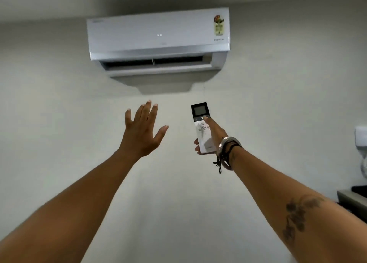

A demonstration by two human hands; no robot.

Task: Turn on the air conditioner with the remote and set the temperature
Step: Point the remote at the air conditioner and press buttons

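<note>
My right hand (213, 134) is closed around the lower half of the remote (202, 126), fingers wrapped behind it so only two fingertips show at its left edge. My thumb lies across the button rows, its tip just below the small screen; whether it presses a button I cannot tell, and the screen's figures are too blurred to read. My wrist with its bangle (228, 143) and dark cords covers the remote's bottom right corner.

My left hand (142, 130) is raised beside it, fingers spread, holding nothing, well apart from the remote.

The air conditioner (158, 38) hangs high on the wall (59, 114) above both hands, just under the ceiling. Its bottom flap stands open on a dark slot, and two small lights glow on the front panel. The sticker (218, 24) at its upper right and the lettering below it are unreadable.

At the right edge of the view, a white fitting on the wall (361, 136) and a grey surface (351, 201) below it are cut off. Between my hands and the unit is bare wall, with open room on the left.
</note>
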